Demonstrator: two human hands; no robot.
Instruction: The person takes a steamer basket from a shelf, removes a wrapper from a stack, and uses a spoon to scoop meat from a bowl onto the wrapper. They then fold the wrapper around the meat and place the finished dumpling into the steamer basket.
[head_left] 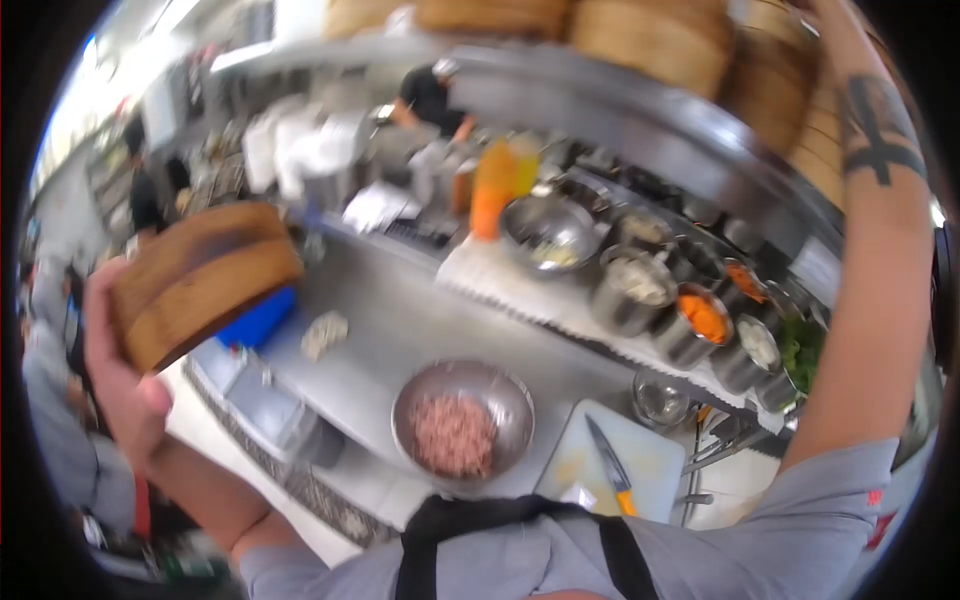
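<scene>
Steamer [205, 285] in left hand [128, 390], grip curled round one side; further tilt risks slipping. Right hand [822, 8]: grip cannot be told.

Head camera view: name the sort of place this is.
Most likely a restaurant's working kitchen: a metal bowl of what looks like ground meat sits on a metal counter, a knife lies on a cutting board, and metal containers of prepared food stand in a row.

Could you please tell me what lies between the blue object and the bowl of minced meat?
A pale lump, too blurred to name, lies on the steel counter there, as the head view shows.
</scene>
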